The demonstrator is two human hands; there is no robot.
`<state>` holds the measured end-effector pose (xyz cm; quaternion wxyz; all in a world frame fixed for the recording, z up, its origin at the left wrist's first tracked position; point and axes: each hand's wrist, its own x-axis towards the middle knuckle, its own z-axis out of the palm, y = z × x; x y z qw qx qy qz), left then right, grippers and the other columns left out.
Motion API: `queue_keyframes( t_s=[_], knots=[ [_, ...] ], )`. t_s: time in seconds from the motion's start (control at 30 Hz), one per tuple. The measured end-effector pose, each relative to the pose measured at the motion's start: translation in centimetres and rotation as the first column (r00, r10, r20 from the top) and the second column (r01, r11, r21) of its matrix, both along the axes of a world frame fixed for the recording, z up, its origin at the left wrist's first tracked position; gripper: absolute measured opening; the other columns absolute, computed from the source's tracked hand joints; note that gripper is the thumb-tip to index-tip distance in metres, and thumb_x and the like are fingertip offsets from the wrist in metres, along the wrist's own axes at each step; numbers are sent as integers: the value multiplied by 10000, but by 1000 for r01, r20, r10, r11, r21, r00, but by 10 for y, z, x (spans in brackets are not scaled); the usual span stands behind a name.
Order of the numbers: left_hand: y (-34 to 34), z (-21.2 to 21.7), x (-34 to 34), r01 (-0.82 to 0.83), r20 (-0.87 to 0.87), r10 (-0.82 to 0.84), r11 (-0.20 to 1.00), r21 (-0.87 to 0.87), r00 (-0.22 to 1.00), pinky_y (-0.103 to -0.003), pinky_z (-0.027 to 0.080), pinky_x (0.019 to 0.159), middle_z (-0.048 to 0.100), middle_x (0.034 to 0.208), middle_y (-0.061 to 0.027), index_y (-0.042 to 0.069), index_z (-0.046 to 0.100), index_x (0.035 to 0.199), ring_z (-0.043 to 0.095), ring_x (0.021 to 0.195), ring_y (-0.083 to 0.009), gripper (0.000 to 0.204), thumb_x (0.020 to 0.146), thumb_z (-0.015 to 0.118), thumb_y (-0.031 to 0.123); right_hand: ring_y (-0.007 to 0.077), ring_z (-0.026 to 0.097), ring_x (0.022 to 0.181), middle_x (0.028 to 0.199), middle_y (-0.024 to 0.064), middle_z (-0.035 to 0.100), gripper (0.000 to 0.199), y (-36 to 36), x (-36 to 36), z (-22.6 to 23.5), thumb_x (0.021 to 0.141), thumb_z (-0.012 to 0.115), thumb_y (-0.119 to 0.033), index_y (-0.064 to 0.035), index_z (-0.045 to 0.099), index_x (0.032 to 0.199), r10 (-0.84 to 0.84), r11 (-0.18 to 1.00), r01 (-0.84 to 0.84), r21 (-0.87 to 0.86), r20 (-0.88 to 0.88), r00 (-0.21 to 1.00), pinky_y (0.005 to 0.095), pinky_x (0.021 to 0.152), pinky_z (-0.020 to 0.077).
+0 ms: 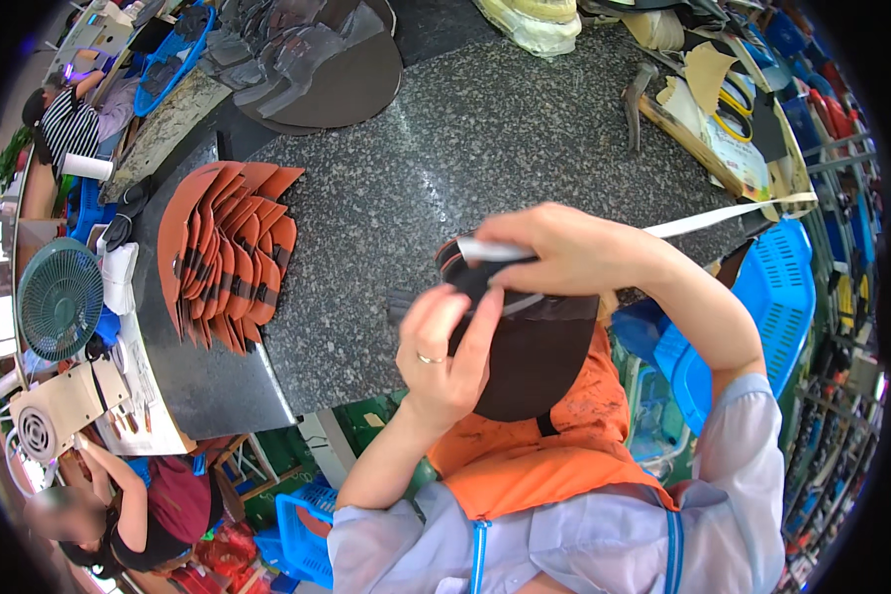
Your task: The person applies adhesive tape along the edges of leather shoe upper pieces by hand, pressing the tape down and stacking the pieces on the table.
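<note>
At the table's near edge my left hand [444, 361] is closed, its fingers pinching the upper edge of a dark brown sheet piece [540, 361], perhaps leather. That piece hangs over the edge against my orange apron [544, 475]. My right hand [549, 247], slightly blurred, is closed on a white strip of tape [495, 251] above the same edge. From behind my right forearm the strip [708, 220] runs on to the table's right side. A smaller dark piece with a reddish edge [450, 259] lies under my fingers, partly hidden.
Orange-brown cut pieces [228, 257] are stacked at left, dark sheets [317, 79] at the back. A hammer [637, 104] and yellow-handled scissors [733, 107] lie far right. Blue baskets [762, 307] stand beside me. A green fan [60, 297] and two people [74, 124] are farther left.
</note>
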<state>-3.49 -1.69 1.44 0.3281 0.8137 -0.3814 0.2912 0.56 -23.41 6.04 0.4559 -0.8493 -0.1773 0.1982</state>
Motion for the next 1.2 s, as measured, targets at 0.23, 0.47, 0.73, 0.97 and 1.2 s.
queue_keyframes(
  t_s=[0.23, 0.47, 0.73, 0.97, 1.2],
  knots=[
    [-9, 6, -7, 154, -190, -71, 869, 470, 979, -461, 423, 1056, 603, 1373, -138, 5, 664, 1263, 569, 1243, -285, 435, 852, 569, 108, 384, 666, 848, 941, 155, 664, 198, 13, 1, -23, 800, 698, -98, -19, 631, 969, -171, 972, 230, -42, 541, 823, 450, 719, 546],
    [4, -4, -9, 256, -362, -158, 936, 241, 919, -547, 441, 1082, 669, 1146, -171, -15, 690, 1063, 630, 1152, -380, 304, 779, 646, 84, 307, 704, 1021, 1086, 172, 675, 206, 28, -53, -19, 707, 665, -132, -22, 571, 853, 56, 984, 103, -144, 807, 587, 415, 869, 606],
    [6, -26, -22, 87, -262, -76, 996, 31, 962, -438, 615, 859, 628, 1162, -220, -34, 670, 1072, 655, 1079, -416, 293, 808, 775, 40, 309, 697, 1085, 1135, 187, 678, 202, 30, -52, -24, 711, 660, -142, -22, 600, 863, 154, 956, 109, -274, 780, 606, 430, 955, 589],
    [12, -13, -20, 87, -401, -108, 994, -70, 910, -477, 508, 995, 558, 1409, -243, 6, 541, 1361, 550, 1224, -368, 708, 731, 859, 66, 313, 657, 1183, 1209, 164, 678, 235, 18, -60, -24, 744, 671, -157, -20, 651, 933, 212, 935, 79, -346, 724, 657, 441, 1010, 558],
    [51, 30, 20, -47, -513, 101, 992, 118, 852, -469, 444, 1059, 680, 1221, -151, 12, 678, 1239, 564, 1233, -371, 538, 732, 848, 80, 266, 717, 762, 947, 77, 747, 332, -34, -59, -16, 723, 797, -21, -20, 723, 1047, -265, 960, 186, 212, 454, 851, 396, 889, 574]
  ],
)
